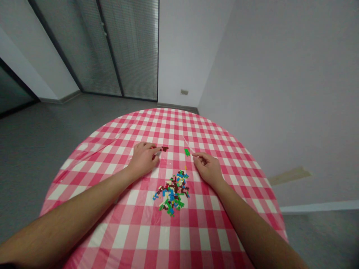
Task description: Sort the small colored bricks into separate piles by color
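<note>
My left hand (144,158) rests over the checked tablecloth with its fingers apart. Its index fingertip reaches the edge of a small cluster of dark brown pieces (165,148), seemingly touching it. To the right lies a small group of bright green pieces (187,152). Just beside that green group is my right hand (207,168), its thumb and index finger pinched together and the other fingers curled; whatever is between the tips is too small to make out. Nearer to me, between my forearms, spreads a loose pile of small plastic building pieces (172,194) in blue, green, brown, white and yellow.
A red-and-white checked tablecloth (134,239) covers the round table. One tiny yellow piece (185,168) lies just beyond the pile. Past the table stand a white wall (193,45) and glass panels with blinds (134,48).
</note>
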Demonstrator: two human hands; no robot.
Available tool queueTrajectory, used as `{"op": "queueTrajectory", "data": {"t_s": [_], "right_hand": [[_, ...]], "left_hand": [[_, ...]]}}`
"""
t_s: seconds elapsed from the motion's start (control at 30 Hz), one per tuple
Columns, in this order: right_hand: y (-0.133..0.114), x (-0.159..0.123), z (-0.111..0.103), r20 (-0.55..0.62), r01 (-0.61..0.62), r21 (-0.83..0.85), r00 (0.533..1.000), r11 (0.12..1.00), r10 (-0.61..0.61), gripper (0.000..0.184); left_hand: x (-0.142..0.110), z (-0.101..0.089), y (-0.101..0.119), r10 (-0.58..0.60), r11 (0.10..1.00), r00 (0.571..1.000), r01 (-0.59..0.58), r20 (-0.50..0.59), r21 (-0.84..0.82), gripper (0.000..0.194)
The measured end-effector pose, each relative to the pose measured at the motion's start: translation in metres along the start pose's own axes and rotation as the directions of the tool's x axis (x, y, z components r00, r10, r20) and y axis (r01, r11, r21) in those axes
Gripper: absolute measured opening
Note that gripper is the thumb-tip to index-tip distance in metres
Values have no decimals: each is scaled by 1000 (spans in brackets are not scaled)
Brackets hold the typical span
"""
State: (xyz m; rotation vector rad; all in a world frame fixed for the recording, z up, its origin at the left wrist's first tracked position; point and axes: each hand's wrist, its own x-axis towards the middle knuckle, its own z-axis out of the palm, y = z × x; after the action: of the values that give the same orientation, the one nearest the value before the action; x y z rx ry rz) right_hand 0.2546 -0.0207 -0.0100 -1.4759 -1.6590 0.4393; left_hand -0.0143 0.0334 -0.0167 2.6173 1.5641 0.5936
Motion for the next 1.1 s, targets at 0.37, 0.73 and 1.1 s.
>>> {"op": "queueTrajectory", "data": {"t_s": [0.37, 0.73, 1.1], "right_hand": [[1, 0, 0, 16, 6, -11, 1000, 1000, -6, 30], [-2, 0, -1, 26, 2, -40, 1000, 999, -1, 29], [-9, -1, -6, 360, 304, -51, 894, 951, -266, 18]], "left_hand": [[1, -3, 2, -21, 1000, 999, 21, 49, 12, 32], [2, 1, -1, -9, 1000, 999, 10, 34, -19, 34], [1, 0, -1, -49, 997, 999, 49, 7, -67, 28]]}}
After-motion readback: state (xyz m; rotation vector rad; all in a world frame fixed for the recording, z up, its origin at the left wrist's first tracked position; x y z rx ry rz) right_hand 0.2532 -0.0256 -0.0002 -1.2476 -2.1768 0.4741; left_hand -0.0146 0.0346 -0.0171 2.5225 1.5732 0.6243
